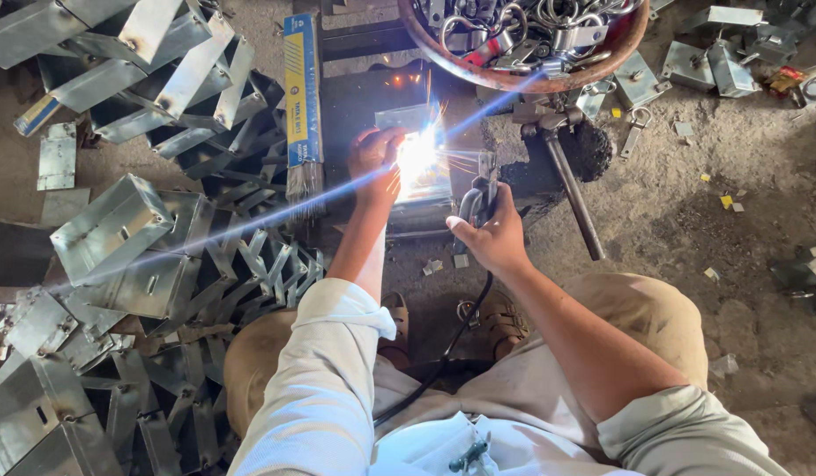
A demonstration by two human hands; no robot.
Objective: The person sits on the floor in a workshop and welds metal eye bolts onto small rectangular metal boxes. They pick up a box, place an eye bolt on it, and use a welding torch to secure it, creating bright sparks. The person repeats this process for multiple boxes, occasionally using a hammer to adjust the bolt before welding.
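My right hand grips a welding electrode holder whose black cable runs back under my arm. A bright white arc with orange sparks burns at its tip on a small shiny metal box piece. My left hand rests on that piece, just left of the arc, holding it against a dark steel work plate. Glare hides the exact joint.
Piles of folded galvanised sheet brackets fill the left side. A blue and yellow pack of welding rods lies beside the plate. A rusty bowl of metal rings sits above, a hammer to the right, and small metal boxes on the dirt floor.
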